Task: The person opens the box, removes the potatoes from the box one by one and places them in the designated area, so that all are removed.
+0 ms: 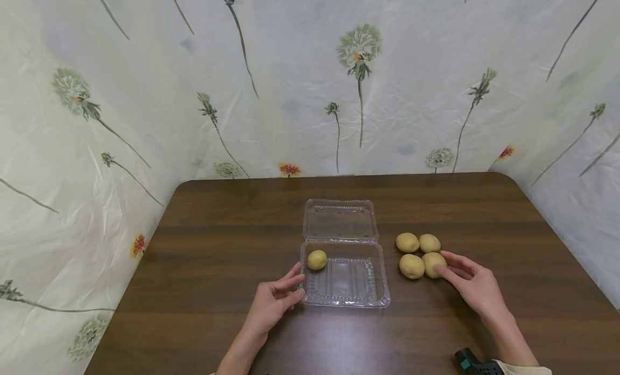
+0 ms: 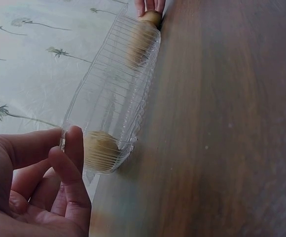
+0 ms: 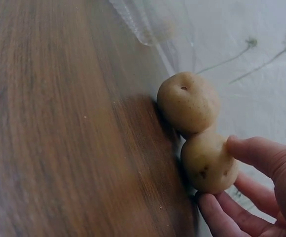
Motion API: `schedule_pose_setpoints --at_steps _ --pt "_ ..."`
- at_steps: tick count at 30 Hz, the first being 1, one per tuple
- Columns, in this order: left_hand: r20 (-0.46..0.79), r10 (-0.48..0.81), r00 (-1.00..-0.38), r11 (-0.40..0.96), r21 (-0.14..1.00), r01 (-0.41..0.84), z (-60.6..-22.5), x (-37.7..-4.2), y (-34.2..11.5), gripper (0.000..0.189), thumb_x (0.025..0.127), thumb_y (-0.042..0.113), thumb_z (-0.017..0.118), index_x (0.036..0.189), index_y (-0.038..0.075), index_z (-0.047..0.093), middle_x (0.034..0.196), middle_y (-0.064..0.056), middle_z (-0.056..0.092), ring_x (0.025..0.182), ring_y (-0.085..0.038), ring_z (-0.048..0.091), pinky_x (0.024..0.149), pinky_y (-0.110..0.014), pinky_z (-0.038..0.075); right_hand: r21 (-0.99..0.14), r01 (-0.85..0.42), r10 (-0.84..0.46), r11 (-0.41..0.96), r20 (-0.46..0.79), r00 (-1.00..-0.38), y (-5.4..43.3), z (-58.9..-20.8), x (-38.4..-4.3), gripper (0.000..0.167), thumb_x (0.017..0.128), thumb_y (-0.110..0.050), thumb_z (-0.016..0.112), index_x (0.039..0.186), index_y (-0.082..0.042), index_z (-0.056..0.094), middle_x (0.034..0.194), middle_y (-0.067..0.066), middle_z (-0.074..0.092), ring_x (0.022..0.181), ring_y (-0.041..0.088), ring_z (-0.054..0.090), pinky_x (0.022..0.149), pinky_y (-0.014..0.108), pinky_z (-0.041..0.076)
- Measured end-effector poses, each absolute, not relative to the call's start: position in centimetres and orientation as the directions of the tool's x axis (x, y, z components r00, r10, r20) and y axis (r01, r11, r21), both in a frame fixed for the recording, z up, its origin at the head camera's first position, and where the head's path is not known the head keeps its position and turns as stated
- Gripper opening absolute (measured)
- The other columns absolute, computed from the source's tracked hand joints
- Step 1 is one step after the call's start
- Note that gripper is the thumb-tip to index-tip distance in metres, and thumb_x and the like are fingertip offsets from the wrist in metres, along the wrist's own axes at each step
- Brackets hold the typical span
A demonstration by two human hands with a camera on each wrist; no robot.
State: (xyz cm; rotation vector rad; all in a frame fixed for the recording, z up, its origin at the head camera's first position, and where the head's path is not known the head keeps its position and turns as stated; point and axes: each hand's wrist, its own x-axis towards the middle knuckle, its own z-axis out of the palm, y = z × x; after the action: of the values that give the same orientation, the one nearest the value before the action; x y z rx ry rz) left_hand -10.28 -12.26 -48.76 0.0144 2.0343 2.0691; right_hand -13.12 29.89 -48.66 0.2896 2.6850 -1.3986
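Plastic container [image 1: 345,277] (lid [image 1: 340,220] open), one potato [image 1: 317,260] inside

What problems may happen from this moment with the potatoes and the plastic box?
The right hand grips a potato close beside three others; lifting it might knock one and make it roll. The left hand pinches the plastic box at one side; a pull could tilt it, and the lone potato inside might roll.
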Motion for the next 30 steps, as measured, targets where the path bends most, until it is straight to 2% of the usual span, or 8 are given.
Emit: schedule_pose_setpoints --at_steps 7,13,19,23,28,30 --pt "-0.153 0.172 -0.973 0.003 0.988 -0.155 -48.7 -10.3 -12.2 0.035 0.089 0.005 0.071 0.123 -0.002 0.066 0.145 -0.004 0.048 0.081 -0.010 0.059 0.061 -0.019 0.045 -0.811 0.203 0.116 0.548 -0.166 -0.979 30.0 -48.7 -13.0 0.071 0.089 -0.055 0.063 0.144 -0.012 0.050 0.139 0.018 0.052 0.093 -0.019 0.048 0.073 0.014 0.044" --pt "-0.152 0.168 -0.974 0.004 0.988 -0.154 -48.7 -10.3 -12.2 0.035 0.088 0.004 0.071 0.122 -0.002 0.066 0.144 -0.005 0.049 0.079 -0.010 0.059 0.060 -0.019 0.045 -0.818 0.196 0.118 0.540 -0.157 -0.981 30.1 -48.7 -12.8 0.069 0.090 -0.054 0.063 0.143 -0.012 0.050 0.138 0.015 0.054 0.093 -0.019 0.049 0.073 0.014 0.044" --pt "-0.154 0.168 -0.974 0.004 0.988 -0.156 -48.7 -10.2 -12.2 0.035 0.088 0.005 0.072 0.122 -0.003 0.066 0.144 -0.005 0.049 0.081 -0.009 0.059 0.061 -0.019 0.045 -0.843 0.184 0.125 0.505 -0.140 -0.982 30.4 -48.5 -12.2 0.067 0.091 -0.051 0.063 0.142 -0.011 0.050 0.130 0.000 0.061 0.096 -0.018 0.050 0.074 0.012 0.045" --pt "-0.155 0.167 -0.974 0.001 0.988 -0.157 -48.8 -10.2 -12.2 0.036 0.088 0.005 0.072 0.122 -0.003 0.065 0.144 -0.005 0.049 0.078 -0.009 0.058 0.061 -0.019 0.045 -0.857 0.174 0.129 0.485 -0.126 -0.984 30.5 -48.4 -11.8 0.066 0.092 -0.051 0.062 0.142 -0.009 0.050 0.130 0.001 0.060 0.097 -0.018 0.051 0.075 0.013 0.048" --pt "-0.154 0.166 -0.974 0.001 0.988 -0.156 -48.8 -10.3 -12.2 0.036 0.088 0.004 0.071 0.123 -0.003 0.065 0.144 -0.005 0.049 0.077 -0.009 0.058 0.061 -0.019 0.045 -0.893 0.172 0.139 0.415 -0.125 -0.982 30.5 -48.4 -11.2 0.061 0.093 -0.045 0.063 0.134 -0.002 0.054 0.116 -0.010 0.063 0.096 -0.012 0.057 0.077 0.018 0.051" --pt "-0.158 0.166 -0.973 0.004 0.987 -0.160 -48.7 -10.3 -12.2 0.036 0.088 0.004 0.071 0.123 -0.003 0.065 0.144 -0.004 0.049 0.078 -0.009 0.058 0.061 -0.019 0.045 -0.910 0.159 0.143 0.383 -0.111 -0.983 30.4 -48.4 -10.9 0.055 0.094 -0.041 0.064 0.128 0.002 0.057 0.109 -0.010 0.066 0.094 -0.007 0.061 0.076 0.020 0.052"
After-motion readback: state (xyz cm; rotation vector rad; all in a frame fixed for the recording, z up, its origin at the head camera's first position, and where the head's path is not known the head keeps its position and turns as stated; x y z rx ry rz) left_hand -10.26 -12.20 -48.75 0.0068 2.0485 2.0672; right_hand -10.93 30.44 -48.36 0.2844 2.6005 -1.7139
